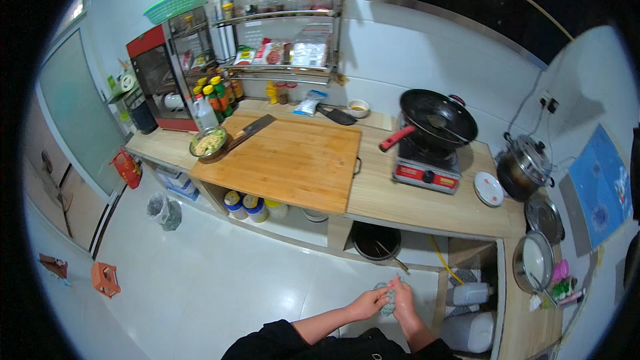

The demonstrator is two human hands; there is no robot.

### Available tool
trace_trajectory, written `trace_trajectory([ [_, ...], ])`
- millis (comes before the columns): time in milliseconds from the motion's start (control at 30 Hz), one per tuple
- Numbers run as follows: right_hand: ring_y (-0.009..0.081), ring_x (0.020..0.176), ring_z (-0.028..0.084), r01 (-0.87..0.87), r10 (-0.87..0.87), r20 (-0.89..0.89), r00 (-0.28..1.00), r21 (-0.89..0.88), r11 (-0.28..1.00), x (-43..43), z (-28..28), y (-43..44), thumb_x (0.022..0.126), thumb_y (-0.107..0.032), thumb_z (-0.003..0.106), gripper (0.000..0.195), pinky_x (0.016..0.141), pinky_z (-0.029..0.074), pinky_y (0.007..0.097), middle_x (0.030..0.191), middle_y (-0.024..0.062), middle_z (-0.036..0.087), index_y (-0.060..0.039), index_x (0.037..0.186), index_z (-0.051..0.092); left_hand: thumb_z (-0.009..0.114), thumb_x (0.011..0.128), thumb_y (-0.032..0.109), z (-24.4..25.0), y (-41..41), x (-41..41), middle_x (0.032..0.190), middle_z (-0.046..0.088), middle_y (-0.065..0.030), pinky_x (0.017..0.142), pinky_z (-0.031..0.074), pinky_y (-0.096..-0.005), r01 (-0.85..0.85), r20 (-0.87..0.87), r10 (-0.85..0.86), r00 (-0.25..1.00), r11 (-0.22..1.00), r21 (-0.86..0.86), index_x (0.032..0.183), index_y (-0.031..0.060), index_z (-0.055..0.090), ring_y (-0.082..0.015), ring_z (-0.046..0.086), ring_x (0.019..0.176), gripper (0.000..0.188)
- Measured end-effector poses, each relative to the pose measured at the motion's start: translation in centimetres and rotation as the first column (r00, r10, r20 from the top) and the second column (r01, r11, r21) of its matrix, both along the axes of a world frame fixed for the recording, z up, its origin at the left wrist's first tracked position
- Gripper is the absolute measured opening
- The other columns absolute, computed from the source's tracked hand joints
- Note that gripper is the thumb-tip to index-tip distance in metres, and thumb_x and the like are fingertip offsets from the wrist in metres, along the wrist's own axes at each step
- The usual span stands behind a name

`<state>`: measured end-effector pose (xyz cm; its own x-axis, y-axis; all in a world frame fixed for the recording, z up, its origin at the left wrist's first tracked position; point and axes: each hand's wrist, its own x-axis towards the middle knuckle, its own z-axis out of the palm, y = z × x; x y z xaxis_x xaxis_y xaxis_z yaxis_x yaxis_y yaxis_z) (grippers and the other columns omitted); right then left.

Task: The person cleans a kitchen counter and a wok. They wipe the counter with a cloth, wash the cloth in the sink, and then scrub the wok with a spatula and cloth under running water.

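A grey-green patterned cloth [386, 307] is bunched between my two hands, low in the view and above the floor. From the left, my left hand [369, 303] grips it with the fingers turned inward. My right hand [403, 298] closes on its other side, fingertips pointing up and away from me. Parts of the cloth show above and below the fingers; its middle is hidden. Both hands are in front of the counter, near its lower shelf and a dark basin [376, 241].
A bamboo cutting board [290, 160] bears a cleaver [257, 125] and a bowl of chopped food [209, 144]. To its right, a black wok [437, 117] with a red handle sits on a portable gas stove [426, 172]. A lidded pot [522, 170] stands at the corner.
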<state>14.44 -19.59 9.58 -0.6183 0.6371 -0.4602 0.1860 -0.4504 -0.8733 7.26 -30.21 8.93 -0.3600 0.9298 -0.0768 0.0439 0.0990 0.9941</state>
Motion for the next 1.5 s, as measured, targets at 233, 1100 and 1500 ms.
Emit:
trace_trajectory([
  [233,0.0122,0.081,0.047,-0.385,0.378,0.074,0.923,0.195,0.902,-12.3,-0.5,-0.1,0.088,-0.026,0.045,0.026,0.072,0.038,0.0262,0.086,0.0046,0.053,-0.0018,0.092,0.053,0.052,0.081,0.021,0.7,-2.4,-10.9,0.088,0.057,-0.0217,0.069,0.045,-0.0395,-0.155,-0.344,0.066,0.937,0.959,-0.237,0.119,0.0107,0.044,-0.0371,0.056,0.079,0.040],
  [1100,0.0336,0.100,0.045,-0.293,-0.097,0.302,0.948,0.951,0.102,-43.7,-8.6,2.8,0.077,-0.015,0.053,0.034,0.087,0.034,0.0416,0.108,0.0163,0.050,-0.0019,0.109,0.048,0.058,0.070,0.013,-4.3,-14.1,-47.5,0.084,0.056,-0.0110,0.069,0.041,-0.0394,-0.457,-0.728,0.005,0.685,0.781,-0.425,0.076,0.0060,0.053,-0.0277,0.053,0.085,0.011],
  [1500,0.0238,0.101,0.049,-0.316,0.361,-0.004,0.933,0.474,0.822,-51.6,-7.3,-9.1,0.077,0.005,0.044,0.032,0.086,0.038,0.0325,0.106,0.0115,0.054,-0.0017,0.107,0.051,0.060,0.067,0.012,-5.4,-15.1,-49.6,0.071,0.055,-0.0104,0.063,0.042,-0.0393,-0.330,-0.761,0.014,0.649,0.906,-0.265,0.075,0.0070,0.051,-0.0289,0.054,0.074,0.013],
])
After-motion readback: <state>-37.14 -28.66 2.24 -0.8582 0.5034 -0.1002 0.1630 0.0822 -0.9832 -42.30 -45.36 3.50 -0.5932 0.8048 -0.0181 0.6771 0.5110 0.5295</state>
